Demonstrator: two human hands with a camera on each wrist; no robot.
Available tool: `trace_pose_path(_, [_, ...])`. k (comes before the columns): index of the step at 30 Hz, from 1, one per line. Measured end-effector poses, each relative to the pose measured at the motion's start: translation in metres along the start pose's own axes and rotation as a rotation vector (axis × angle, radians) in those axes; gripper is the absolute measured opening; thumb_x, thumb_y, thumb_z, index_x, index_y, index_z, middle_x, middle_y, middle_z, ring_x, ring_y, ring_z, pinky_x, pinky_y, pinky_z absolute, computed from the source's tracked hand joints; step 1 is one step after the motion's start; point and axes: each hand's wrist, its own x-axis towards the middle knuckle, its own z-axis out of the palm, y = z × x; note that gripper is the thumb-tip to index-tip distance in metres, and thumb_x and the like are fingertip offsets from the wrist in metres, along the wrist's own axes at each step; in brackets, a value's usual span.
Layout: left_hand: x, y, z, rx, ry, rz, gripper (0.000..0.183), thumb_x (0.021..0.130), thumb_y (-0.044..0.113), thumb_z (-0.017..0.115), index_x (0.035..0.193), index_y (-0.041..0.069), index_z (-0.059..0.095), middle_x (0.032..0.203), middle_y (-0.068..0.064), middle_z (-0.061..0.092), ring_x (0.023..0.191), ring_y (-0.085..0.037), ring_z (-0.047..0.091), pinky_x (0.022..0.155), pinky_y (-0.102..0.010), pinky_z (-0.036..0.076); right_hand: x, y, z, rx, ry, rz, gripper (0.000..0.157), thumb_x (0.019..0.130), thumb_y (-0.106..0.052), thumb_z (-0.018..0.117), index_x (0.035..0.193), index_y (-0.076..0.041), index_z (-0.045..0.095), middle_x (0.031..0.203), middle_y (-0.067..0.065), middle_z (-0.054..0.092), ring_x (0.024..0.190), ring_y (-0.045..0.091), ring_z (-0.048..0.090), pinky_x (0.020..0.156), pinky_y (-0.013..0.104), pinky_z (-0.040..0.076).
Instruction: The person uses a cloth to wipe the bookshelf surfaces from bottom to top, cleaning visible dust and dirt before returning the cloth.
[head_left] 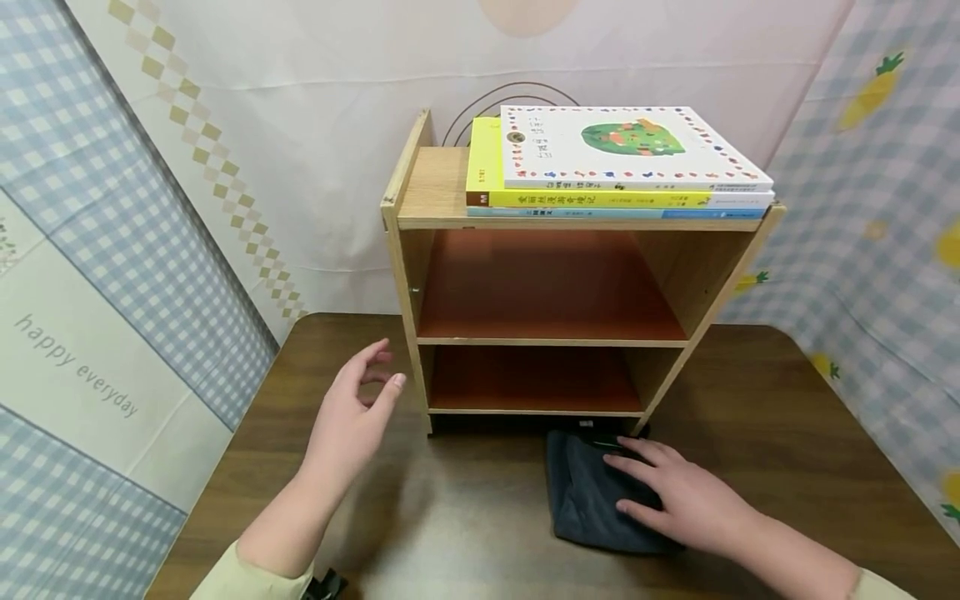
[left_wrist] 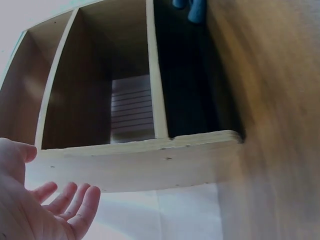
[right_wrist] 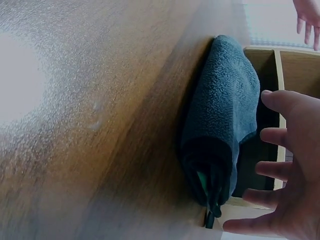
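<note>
A folded dark blue-grey towel [head_left: 577, 500] lies on the table in front of the small wooden shelf [head_left: 547, 287], by its lower right corner. Its fuzzy pile and dark edging show in the right wrist view, with a bit of green inside the fold. My right hand [head_left: 693, 500] is over the towel, fingers spread; from the right wrist a gap shows between the fingers and the cloth [right_wrist: 220, 100]. To the left of the shelf, my left hand [head_left: 348, 417] is raised with loosely bent fingers and holds nothing. In the left wrist view its fingers [left_wrist: 82, 212] are near the shelf's side panel [left_wrist: 130, 167].
Several books [head_left: 600, 162] are stacked flat on the shelf's top board, a white one uppermost. The brown table [head_left: 465, 517] carries the shelf near its back edge. Patterned cloth hangings [head_left: 315, 167] enclose the back and sides. A small black object [head_left: 325, 586] is near the left sleeve.
</note>
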Motion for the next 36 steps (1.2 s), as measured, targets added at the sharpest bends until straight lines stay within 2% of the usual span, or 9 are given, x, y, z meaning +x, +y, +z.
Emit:
trace_pose_path(4, [0.006, 0.008, 0.0, -0.023, 0.027, 0.032, 0.056, 0.098, 0.047, 0.059, 0.148, 0.029, 0.042, 0.138, 0.007, 0.052, 0.115, -0.01, 0.055, 0.087, -0.038, 0.051, 0.002, 0.001, 0.005, 0.0, 0.021, -0.011, 0.059, 0.092, -0.058, 0.061, 0.141, -0.025, 0.057, 0.15, 0.011, 0.044, 0.133, 0.042, 0.043, 0.089, 0.053, 0.049])
trace_pose_path(10, [0.014, 0.019, 0.003, -0.072, 0.065, 0.071, 0.055, 0.097, 0.046, 0.062, 0.147, 0.03, 0.046, 0.138, 0.007, 0.053, 0.115, -0.011, 0.055, 0.085, -0.037, 0.051, 0.005, 0.003, 0.012, -0.013, 0.051, -0.014, 0.062, 0.09, -0.061, 0.062, 0.142, -0.027, 0.056, 0.153, 0.012, 0.041, 0.136, 0.043, 0.039, 0.089, 0.055, 0.05])
trace_pose_path(15, [0.021, 0.026, 0.008, -0.123, 0.075, 0.096, 0.057, 0.096, 0.045, 0.063, 0.148, 0.03, 0.044, 0.14, 0.009, 0.05, 0.119, -0.011, 0.053, 0.087, -0.035, 0.051, 0.008, 0.005, 0.016, 0.005, 0.032, -0.011, 0.065, 0.09, -0.064, 0.058, 0.144, -0.028, 0.053, 0.154, 0.012, 0.039, 0.138, 0.043, 0.036, 0.089, 0.054, 0.05])
trace_pose_path(22, [0.033, 0.034, 0.017, -0.202, 0.087, 0.105, 0.065, 0.094, 0.049, 0.064, 0.151, 0.032, 0.039, 0.144, 0.01, 0.043, 0.124, -0.012, 0.048, 0.091, -0.04, 0.05, 0.011, 0.008, 0.019, 0.03, -0.007, 0.0, 0.067, 0.09, -0.066, 0.058, 0.145, -0.029, 0.052, 0.155, 0.011, 0.037, 0.139, 0.044, 0.034, 0.089, 0.056, 0.049])
trace_pose_path(29, [0.039, 0.038, 0.025, -0.156, 0.08, 0.066, 0.07, 0.093, 0.056, 0.061, 0.153, 0.027, 0.036, 0.144, 0.006, 0.042, 0.123, -0.015, 0.047, 0.091, -0.041, 0.05, 0.012, 0.005, 0.023, 0.06, -0.051, 0.006, 0.068, 0.088, -0.072, 0.053, 0.144, -0.033, 0.052, 0.156, 0.01, 0.036, 0.14, 0.044, 0.032, 0.088, 0.059, 0.048])
trace_pose_path(36, [0.04, 0.034, 0.028, -0.089, 0.099, 0.056, 0.063, 0.097, 0.053, 0.056, 0.151, 0.026, 0.038, 0.136, -0.001, 0.046, 0.12, -0.02, 0.047, 0.087, -0.044, 0.048, 0.011, 0.002, 0.024, 0.073, -0.075, -0.011, 0.081, 0.078, -0.08, 0.057, 0.145, -0.036, 0.05, 0.157, 0.011, 0.034, 0.139, 0.047, 0.031, 0.086, 0.064, 0.046])
